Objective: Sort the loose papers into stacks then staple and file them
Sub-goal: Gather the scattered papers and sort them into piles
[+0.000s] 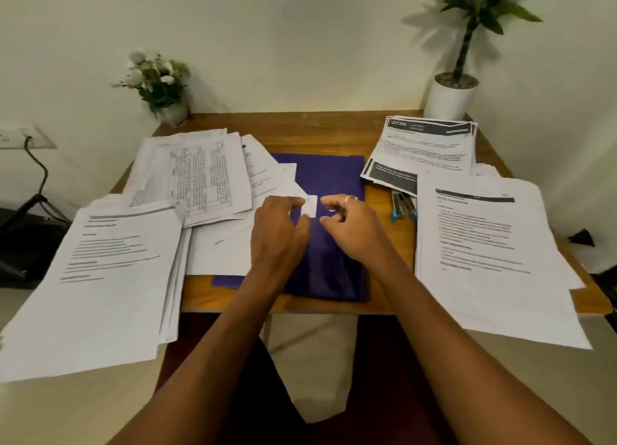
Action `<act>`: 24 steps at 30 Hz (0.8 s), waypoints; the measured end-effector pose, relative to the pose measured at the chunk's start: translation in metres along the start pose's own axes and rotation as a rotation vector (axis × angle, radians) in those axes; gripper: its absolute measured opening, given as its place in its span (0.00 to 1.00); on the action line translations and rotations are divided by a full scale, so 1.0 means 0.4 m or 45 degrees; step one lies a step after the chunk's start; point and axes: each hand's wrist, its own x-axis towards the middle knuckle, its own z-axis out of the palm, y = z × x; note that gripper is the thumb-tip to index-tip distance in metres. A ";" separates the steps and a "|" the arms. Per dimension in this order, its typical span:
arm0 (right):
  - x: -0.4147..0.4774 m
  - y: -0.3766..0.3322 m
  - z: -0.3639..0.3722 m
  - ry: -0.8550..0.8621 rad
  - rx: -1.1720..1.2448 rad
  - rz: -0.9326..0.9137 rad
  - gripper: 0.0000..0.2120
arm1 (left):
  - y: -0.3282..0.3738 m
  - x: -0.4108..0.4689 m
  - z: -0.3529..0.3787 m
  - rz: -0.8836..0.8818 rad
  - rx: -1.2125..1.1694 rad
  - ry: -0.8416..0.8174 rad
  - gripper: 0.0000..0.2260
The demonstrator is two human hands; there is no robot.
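So the folder (334, 177) sits mid-table (317, 124). Left of it are two paper piles: the far-left stack (200, 174) overlaps the folder's left edge, and the near-left stack (100, 277) hangs off the table's near edge. On the right, the far-right stack (424, 147) lies behind the near-right stack (484, 244), and the stapler (402, 206) is tucked partly under it, just beside the folder. A flower pot (173, 112) is in the far left corner and a plant pot (449, 99) in the far right one. There's a small slip (310, 206) on the folder.
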 end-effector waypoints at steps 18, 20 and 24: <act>0.223 -0.101 0.155 0.141 0.217 0.448 0.04 | -0.154 0.006 -0.081 -0.357 -0.387 -0.016 0.14; 0.201 -0.092 0.123 0.180 0.351 0.465 0.04 | -0.162 0.005 -0.089 -0.378 -0.454 0.072 0.12; 0.121 -0.048 0.036 0.350 0.822 0.483 0.06 | -0.167 0.006 -0.094 -0.419 -0.498 0.138 0.12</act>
